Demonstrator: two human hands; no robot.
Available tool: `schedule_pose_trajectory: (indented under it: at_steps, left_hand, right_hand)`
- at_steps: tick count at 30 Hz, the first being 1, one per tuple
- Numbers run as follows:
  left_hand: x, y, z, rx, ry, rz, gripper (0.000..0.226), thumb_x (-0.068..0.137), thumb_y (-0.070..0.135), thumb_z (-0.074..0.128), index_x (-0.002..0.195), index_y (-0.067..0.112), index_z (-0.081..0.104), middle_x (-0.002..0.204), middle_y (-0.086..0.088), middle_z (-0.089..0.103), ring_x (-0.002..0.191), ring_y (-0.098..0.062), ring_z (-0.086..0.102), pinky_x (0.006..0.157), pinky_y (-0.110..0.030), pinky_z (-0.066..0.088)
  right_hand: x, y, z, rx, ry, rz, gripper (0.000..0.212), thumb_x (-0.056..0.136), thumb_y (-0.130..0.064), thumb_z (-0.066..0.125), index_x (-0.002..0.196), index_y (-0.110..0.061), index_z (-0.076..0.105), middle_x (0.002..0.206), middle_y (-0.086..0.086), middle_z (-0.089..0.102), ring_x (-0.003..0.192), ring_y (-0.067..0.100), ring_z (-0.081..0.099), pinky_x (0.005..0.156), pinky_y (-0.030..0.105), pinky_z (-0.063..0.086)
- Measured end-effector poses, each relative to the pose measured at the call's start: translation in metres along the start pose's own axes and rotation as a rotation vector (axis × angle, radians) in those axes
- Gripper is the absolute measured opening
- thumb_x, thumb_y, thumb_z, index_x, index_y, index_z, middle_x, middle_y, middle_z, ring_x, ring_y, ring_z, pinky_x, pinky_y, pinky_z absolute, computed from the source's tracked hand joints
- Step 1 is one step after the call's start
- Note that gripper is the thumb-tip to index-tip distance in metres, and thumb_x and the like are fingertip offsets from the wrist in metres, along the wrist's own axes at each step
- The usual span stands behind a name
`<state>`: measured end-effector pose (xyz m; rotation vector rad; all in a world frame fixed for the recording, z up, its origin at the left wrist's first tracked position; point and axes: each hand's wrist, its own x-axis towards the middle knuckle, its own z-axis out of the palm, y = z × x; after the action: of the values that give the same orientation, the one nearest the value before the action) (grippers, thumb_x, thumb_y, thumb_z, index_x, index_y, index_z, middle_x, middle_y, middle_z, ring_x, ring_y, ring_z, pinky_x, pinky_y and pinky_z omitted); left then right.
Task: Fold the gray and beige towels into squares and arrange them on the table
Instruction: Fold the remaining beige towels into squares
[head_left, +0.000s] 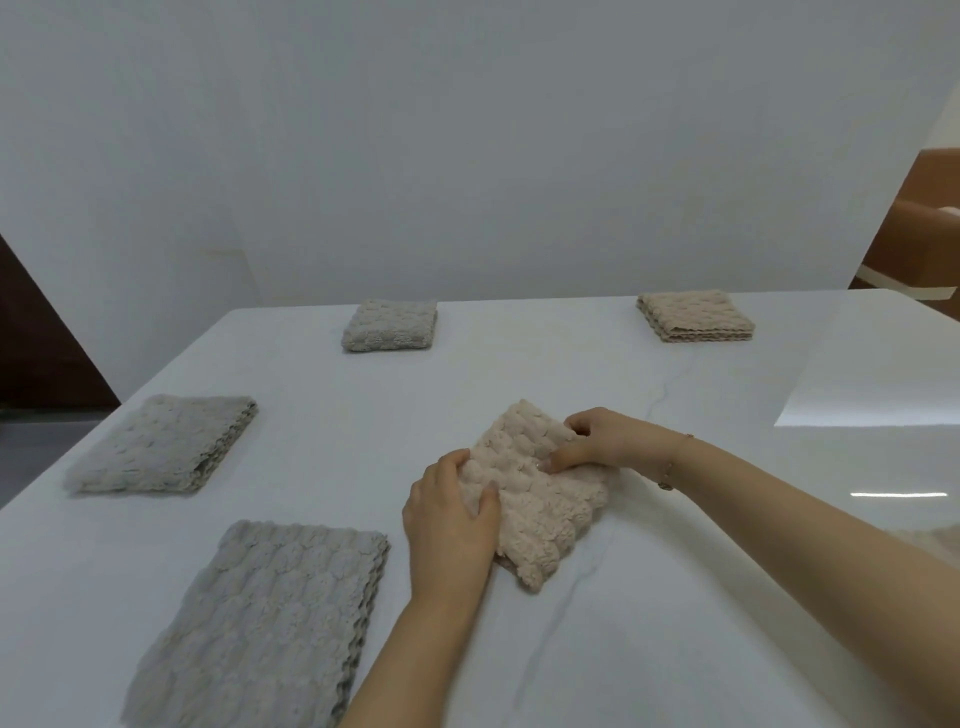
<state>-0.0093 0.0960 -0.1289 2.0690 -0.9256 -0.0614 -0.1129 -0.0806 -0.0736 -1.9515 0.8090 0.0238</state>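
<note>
A fluffy beige towel (535, 499) lies folded at the middle of the white table (675, 623). My left hand (449, 525) grips its left edge, thumb on top. My right hand (597, 441) pinches the cloth near the far right corner with curled fingers. Three gray towels lie folded along the left: one close to me (265, 623), one further out (166, 444) and one at the back (389, 325). A second folded beige towel (696, 315) sits at the back right.
A pale wall stands right behind the table's far edge. Brown furniture (919, 228) shows at the far right, beyond the table. A bright glare patch (872, 374) lies on the table's right side.
</note>
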Motion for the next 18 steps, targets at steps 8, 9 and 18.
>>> schedule_pose_trajectory:
  at_steps: [8, 9, 18]
  left_hand:
    - [-0.008, 0.031, 0.027, 0.278, -0.175, 0.267, 0.077, 0.083, 0.052, -0.007, 0.149, 0.027, 0.022, 0.157, 0.001, 0.020, 0.142, -0.016, 0.020, 0.115, -0.029, 0.016]
    - [-0.007, 0.037, 0.033, 0.292, -0.193, 0.280, 0.078, 0.082, 0.052, -0.008, 0.150, 0.027, 0.021, 0.158, 0.000, 0.018, 0.142, -0.016, 0.020, 0.116, -0.030, 0.015]
    - [0.005, 0.132, 0.119, 0.402, -0.378, 0.482, 0.060, 0.095, 0.040, 0.001, 0.150, 0.025, 0.019, 0.158, 0.000, 0.016, 0.144, -0.018, 0.016, 0.117, -0.035, 0.013]
  right_hand:
    - [-0.032, 0.015, -0.056, 0.322, 0.053, 0.047, 0.041, 0.075, -0.009, 0.077, 0.113, -0.013, 0.059, 0.110, 0.012, 0.069, 0.101, 0.027, 0.067, 0.083, 0.035, 0.056]
    - [-0.038, 0.021, -0.067, 0.330, 0.079, 0.046, 0.040, 0.075, -0.010, 0.077, 0.112, -0.012, 0.061, 0.109, 0.012, 0.070, 0.101, 0.026, 0.068, 0.083, 0.034, 0.056]
    - [-0.093, 0.116, -0.174, 0.573, 0.382, 0.083, 0.031, 0.083, -0.014, 0.069, 0.113, -0.007, 0.064, 0.113, 0.012, 0.069, 0.101, 0.025, 0.066, 0.082, 0.033, 0.055]
